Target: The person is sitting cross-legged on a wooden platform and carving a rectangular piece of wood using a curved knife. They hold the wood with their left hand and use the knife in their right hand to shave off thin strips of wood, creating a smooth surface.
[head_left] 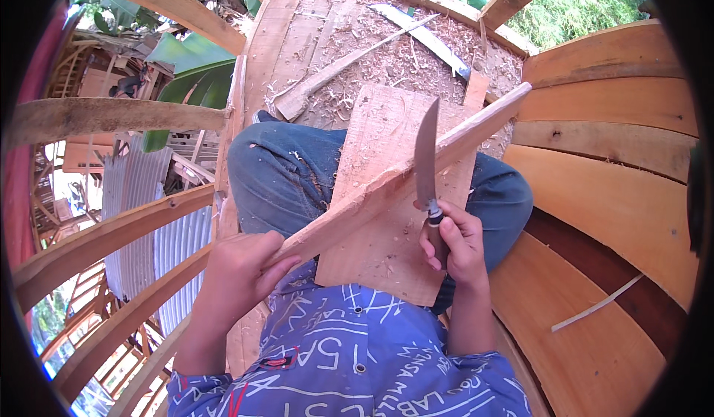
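Observation:
My left hand (pixel 249 268) is closed round the near end of a long, rough-cut wooden stick (pixel 357 201), which slants up to the far right. In my right hand (pixel 457 244) is a knife (pixel 425 153) with a brown handle, its blade pointing up and away. The blade stands in front of the stick's middle; whether it touches the wood I cannot tell. Beneath the stick a flat wooden board (pixel 387 112) lies across my lap, between my bent knees.
Wood shavings (pixel 357 53) cover the plank floor ahead. A tapered wooden piece (pixel 320 82) and a long pale blade-like thing with a blue end (pixel 424 38) lie there. Slatted railing (pixel 111 120) runs along the left, a plank wall (pixel 602 134) along the right.

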The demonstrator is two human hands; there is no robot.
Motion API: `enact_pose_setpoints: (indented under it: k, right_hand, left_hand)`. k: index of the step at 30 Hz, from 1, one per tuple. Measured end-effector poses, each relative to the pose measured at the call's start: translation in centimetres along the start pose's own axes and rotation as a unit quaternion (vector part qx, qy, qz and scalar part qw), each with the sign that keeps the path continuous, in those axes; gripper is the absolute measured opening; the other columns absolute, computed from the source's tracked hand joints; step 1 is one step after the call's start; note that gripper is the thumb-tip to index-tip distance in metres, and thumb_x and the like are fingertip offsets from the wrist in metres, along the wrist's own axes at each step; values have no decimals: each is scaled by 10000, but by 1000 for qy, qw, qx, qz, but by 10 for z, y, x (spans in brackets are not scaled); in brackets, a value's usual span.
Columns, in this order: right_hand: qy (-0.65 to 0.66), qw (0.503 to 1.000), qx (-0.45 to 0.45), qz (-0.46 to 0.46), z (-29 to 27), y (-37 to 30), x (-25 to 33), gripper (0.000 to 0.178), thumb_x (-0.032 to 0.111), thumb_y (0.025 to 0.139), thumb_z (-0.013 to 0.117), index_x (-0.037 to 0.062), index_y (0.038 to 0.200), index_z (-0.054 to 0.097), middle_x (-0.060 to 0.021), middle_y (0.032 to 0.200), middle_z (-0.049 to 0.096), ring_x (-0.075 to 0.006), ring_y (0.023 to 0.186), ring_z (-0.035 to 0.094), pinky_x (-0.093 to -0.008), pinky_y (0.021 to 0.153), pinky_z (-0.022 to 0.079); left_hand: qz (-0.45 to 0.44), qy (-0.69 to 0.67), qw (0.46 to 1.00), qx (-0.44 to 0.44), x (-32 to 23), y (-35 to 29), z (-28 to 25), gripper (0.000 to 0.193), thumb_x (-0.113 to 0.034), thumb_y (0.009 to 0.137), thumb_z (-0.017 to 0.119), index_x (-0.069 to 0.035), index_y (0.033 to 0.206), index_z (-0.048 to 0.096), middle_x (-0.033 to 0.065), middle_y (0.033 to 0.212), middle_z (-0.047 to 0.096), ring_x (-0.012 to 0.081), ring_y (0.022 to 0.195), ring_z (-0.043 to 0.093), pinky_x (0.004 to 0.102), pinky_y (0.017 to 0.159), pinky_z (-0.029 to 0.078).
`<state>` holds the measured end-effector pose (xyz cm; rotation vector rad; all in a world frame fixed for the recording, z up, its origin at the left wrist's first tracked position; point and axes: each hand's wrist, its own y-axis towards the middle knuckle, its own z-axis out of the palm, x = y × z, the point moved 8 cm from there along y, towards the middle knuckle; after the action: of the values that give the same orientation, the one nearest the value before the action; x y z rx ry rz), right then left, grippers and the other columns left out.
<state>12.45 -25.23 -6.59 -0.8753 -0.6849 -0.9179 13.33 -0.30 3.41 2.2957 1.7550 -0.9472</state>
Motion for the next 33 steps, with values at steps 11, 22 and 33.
enact_pose_setpoints:
  k: [11, 22, 33]
  right_hand:
    - [-184, 975, -89, -85, 5, 5, 15, 418, 269, 1039, 417, -56, 1284, 511, -73, 624, 525, -70, 418, 427, -205, 393, 348]
    - [-138, 983, -69, -99, 2, 3, 20, 401, 232, 1026, 460, -56, 1303, 496, -60, 625, 524, -62, 449, 440, -199, 419, 351]
    - [2, 984, -142, -111, -8, -4, 16, 383, 205, 1017, 475, -59, 1293, 505, -46, 654, 545, -56, 468, 441, -203, 435, 352]
  left_hand:
    - [2, 3, 1000, -12, 3, 3, -5, 314, -217, 750, 784, -50, 745, 518, 125, 625, 532, 323, 594, 562, 400, 540, 422]
    - [17, 51, 998, -29, 7, 3, -10, 283, -222, 729, 787, -52, 791, 569, 122, 639, 543, 318, 603, 572, 402, 551, 426]
    - [-9, 35, 999, -29, 13, 1, -12, 267, -201, 740, 792, -32, 828, 604, 144, 665, 562, 331, 620, 583, 395, 559, 439]
